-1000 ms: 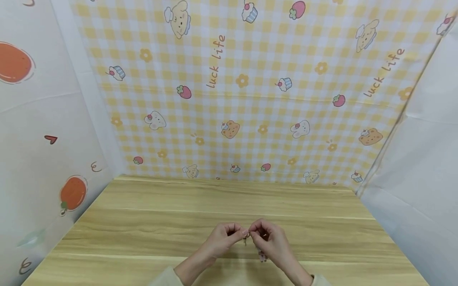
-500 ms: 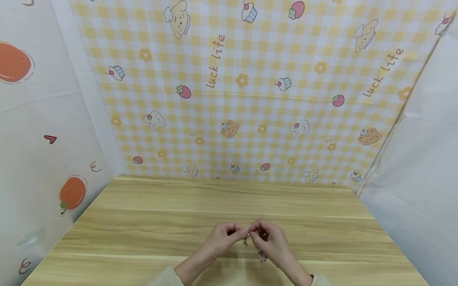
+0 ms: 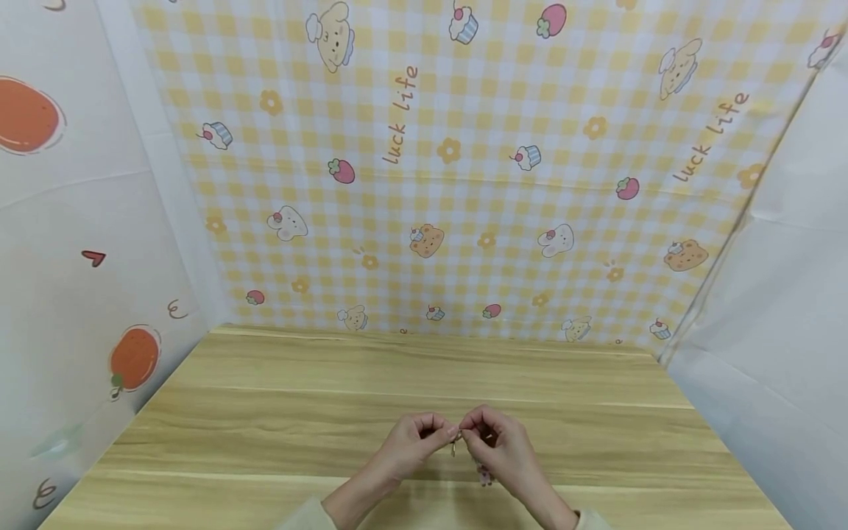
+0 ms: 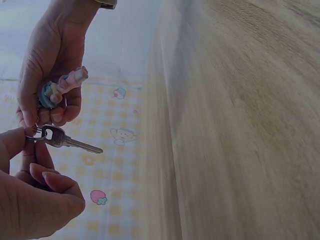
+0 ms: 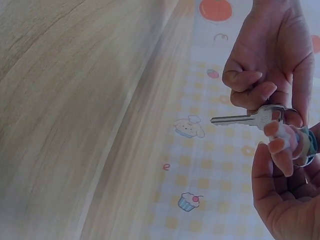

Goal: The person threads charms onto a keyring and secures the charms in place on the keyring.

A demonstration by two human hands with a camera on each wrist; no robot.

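Observation:
Close together above the table, both hands meet at their fingertips in the head view. My left hand (image 3: 412,447) pinches a small metal key ring (image 4: 36,136) between thumb and forefinger. A silver key (image 4: 75,143) hangs from that ring. My right hand (image 3: 503,447) pinches the end of a keychain right beside the ring. Its small figure charm (image 4: 62,89), in pink and teal, dangles by the right palm and shows larger in the right wrist view as a charm (image 5: 287,142). Fingertips hide the exact spot where keychain and ring touch.
A wood-grain table (image 3: 298,412) lies under the hands. Behind it hangs a yellow checked cloth (image 3: 457,191) with cartoon prints. White sheets (image 3: 775,294) close off the left and right sides.
The key swings and turns slightly below the ring. Both hands stay nearly in place, fingertips together.

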